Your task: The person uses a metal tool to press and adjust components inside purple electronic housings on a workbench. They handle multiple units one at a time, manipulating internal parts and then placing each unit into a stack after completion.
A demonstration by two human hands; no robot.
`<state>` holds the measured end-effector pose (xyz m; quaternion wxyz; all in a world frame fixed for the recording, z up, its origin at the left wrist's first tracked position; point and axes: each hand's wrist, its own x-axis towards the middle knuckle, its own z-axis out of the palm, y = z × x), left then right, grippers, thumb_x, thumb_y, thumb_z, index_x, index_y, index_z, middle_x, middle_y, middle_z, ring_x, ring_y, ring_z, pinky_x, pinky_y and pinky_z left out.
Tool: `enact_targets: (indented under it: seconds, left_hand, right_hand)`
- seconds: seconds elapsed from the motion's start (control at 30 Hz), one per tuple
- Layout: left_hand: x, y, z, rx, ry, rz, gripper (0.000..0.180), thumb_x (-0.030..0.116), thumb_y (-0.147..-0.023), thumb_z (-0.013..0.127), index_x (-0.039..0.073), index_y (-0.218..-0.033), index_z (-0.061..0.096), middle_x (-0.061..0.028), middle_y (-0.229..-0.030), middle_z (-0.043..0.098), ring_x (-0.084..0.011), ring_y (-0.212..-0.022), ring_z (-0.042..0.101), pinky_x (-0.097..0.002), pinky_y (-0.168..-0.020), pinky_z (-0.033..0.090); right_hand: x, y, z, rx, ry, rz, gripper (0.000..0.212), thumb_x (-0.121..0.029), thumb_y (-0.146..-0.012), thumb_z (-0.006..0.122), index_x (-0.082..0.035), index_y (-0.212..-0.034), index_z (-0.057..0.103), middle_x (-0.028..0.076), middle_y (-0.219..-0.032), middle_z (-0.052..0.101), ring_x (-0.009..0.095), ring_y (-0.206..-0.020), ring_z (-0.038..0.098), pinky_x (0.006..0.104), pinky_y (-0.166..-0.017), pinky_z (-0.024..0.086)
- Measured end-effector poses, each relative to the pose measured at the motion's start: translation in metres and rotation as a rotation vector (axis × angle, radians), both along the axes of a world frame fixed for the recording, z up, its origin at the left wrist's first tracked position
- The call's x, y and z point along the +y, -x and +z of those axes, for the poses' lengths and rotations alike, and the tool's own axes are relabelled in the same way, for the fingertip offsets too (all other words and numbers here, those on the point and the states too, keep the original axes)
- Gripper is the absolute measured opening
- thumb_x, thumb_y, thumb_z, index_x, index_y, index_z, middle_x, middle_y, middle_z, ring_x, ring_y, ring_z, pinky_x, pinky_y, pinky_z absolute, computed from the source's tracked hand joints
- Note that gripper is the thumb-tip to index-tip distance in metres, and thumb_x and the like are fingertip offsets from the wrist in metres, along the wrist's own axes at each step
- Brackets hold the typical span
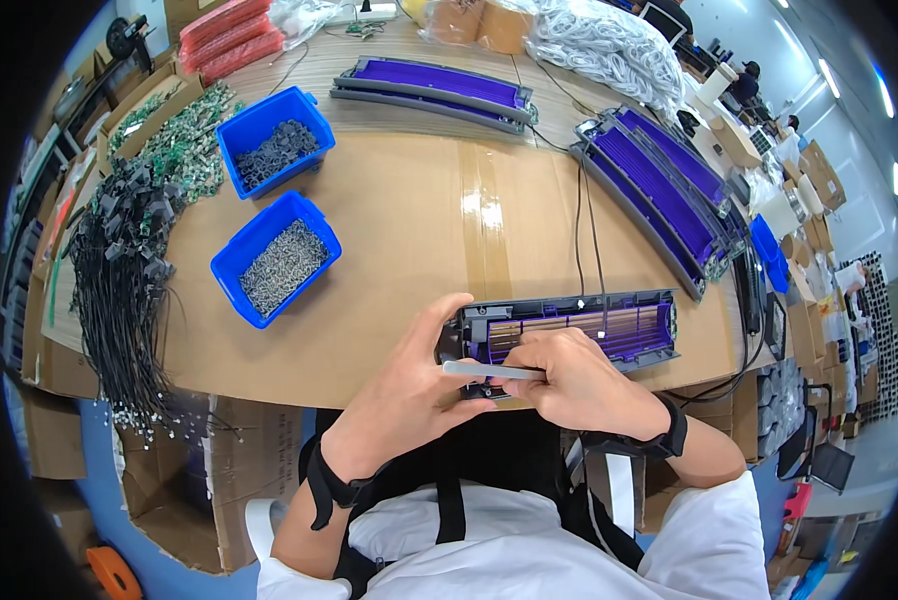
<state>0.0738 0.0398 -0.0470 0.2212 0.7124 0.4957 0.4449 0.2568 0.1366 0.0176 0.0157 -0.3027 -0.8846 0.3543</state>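
Note:
A long grey plastic housing with a purple slatted inside (629, 330) lies at the table's near edge. Around its left end my left hand (414, 385) is wrapped, with the index finger along the top edge and the thumb at the near side. My right hand (574, 375) is closed on a slim pale grey tool (484, 370), whose kind I cannot make out. This hand bends over the housing's left half, and its fingertips are partly hidden. A thin black cable (597, 250) with a small white connector runs down to the housing from the far side.
Two blue bins, one with dark small parts (279, 150) and one with screws (287, 268), stand left on the cardboard sheet (389, 220). Black cables (119, 300) and green circuit boards (194, 140) pile farther left. More purple-grey housings (439, 90) lie at the back and right (659, 190).

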Motion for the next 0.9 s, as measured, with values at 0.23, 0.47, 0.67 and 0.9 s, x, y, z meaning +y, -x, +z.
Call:
enact_targets:
  seconds: [0.23, 0.47, 0.67, 0.9]
  left_hand:
    - [-0.001, 0.002, 0.000, 0.044, 0.003, -0.002, 0.027, 0.011, -0.068, 0.087, 0.003, -0.089, 0.073, -0.0218, -0.146, 0.033, -0.0406, -0.124, 0.050, -0.0469, -0.101, 0.048]
    - [-0.002, 0.002, 0.004, 0.141, -0.043, -0.007, 0.025, 0.009, -0.068, 0.086, 0.002, -0.087, 0.072, -0.0236, -0.146, 0.033, -0.0431, -0.125, 0.050, -0.0482, -0.100, 0.049]
    - [-0.001, 0.001, 0.007, 0.100, 0.043, -0.031, 0.021, 0.013, -0.074, 0.082, 0.003, -0.083, 0.066, -0.0248, -0.142, 0.035, -0.0432, -0.124, 0.046, -0.0476, -0.098, 0.046]
    - [-0.002, 0.001, -0.002, 0.077, 0.014, -0.017, 0.020, 0.008, -0.073, 0.084, 0.005, -0.089, 0.071, -0.0223, -0.146, 0.030, -0.0426, -0.127, 0.046, -0.0469, -0.100, 0.048]
  right_hand:
    - [0.010, -0.016, -0.005, 0.123, -0.408, 0.341, 0.019, 0.001, -0.071, 0.071, -0.004, -0.090, 0.072, 0.008, -0.080, 0.056, 0.027, -0.064, 0.060, 0.0380, -0.054, 0.048]
    - [0.019, -0.014, -0.009, 0.183, -0.658, 0.618, 0.018, -0.013, -0.077, 0.070, -0.007, -0.094, 0.070, 0.006, -0.081, 0.044, 0.016, -0.056, 0.057, 0.0323, -0.043, 0.045]
    - [0.013, -0.014, -0.012, 0.164, -0.751, 0.607, 0.020, -0.015, -0.076, 0.070, -0.008, -0.095, 0.068, 0.005, -0.081, 0.044, 0.016, -0.052, 0.056, 0.0322, -0.044, 0.045]
    - [0.002, -0.033, 0.012, 0.021, -0.640, 0.460, 0.017, -0.006, -0.076, 0.065, -0.008, -0.092, 0.069, 0.007, -0.082, 0.052, 0.020, -0.059, 0.063, 0.0352, -0.047, 0.049]
